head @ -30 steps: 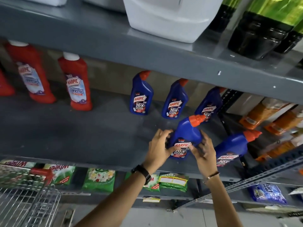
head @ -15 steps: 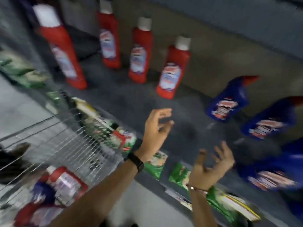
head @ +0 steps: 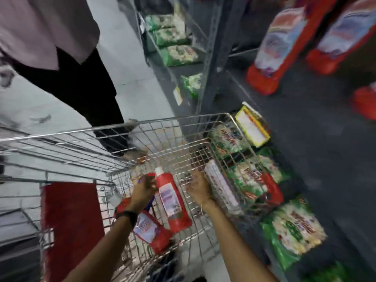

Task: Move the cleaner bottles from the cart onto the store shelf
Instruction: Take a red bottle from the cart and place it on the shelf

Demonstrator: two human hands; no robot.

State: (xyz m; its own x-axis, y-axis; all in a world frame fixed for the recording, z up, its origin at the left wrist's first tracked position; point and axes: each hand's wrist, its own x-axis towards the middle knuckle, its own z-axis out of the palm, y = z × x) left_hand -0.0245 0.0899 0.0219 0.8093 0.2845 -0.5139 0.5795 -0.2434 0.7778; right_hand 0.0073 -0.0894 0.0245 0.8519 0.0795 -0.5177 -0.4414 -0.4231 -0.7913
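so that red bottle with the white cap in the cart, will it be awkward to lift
Probably not: the red bottle looks like rigid plastic, so it should hold shape. Its smooth sides may be slippery. The left hand is at its narrower neck, a likely secure grip point.

Both your arms extend forward and downward, forearms bare, roughly parallel and apart. Your left hand (head: 143, 189) is seen back-up, fingers curled down and pointing away from you; whether they close on anything cannot be told through the blur. A dark band wraps your left wrist (head: 127, 214). Your right hand (head: 198, 189) sits level with the left one and well to its right, back-up, fingers spread and bent downward, not clamped. A thin bangle circles your right wrist (head: 204, 206).
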